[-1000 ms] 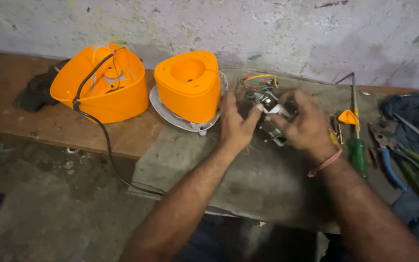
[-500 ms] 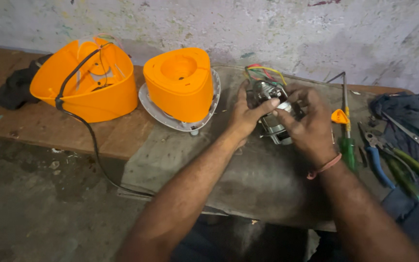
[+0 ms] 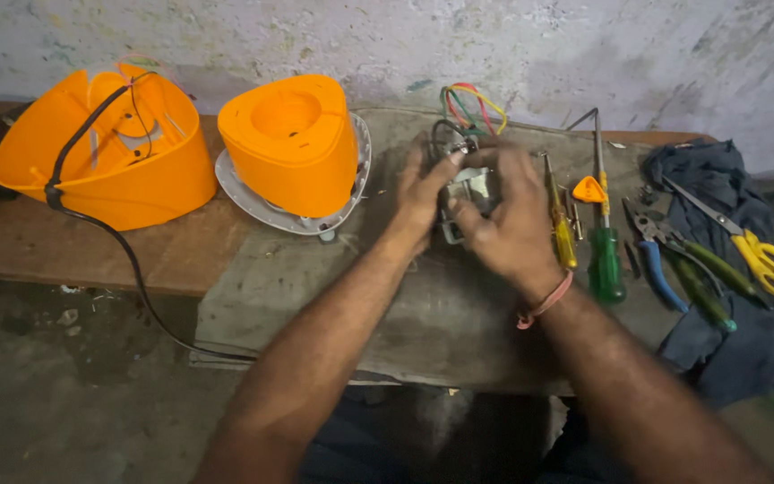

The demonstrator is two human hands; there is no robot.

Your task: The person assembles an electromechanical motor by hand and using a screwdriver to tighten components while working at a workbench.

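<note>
On a worn grey bench (image 3: 459, 314) against a stained, peeling wall (image 3: 539, 45), both hands close round a small metal motor (image 3: 466, 193) with coloured wires (image 3: 468, 103) at its back. Left hand (image 3: 418, 193) grips its left side; right hand (image 3: 503, 215) wraps over the front. Two orange housings (image 3: 293, 143) sit to the left, the far one (image 3: 105, 152) trailing a black cord (image 3: 123, 251). Screwdrivers (image 3: 604, 260), pliers (image 3: 660, 255) and yellow scissors (image 3: 772, 264) lie to the right, some on a dark blue cloth (image 3: 745, 341).
</note>
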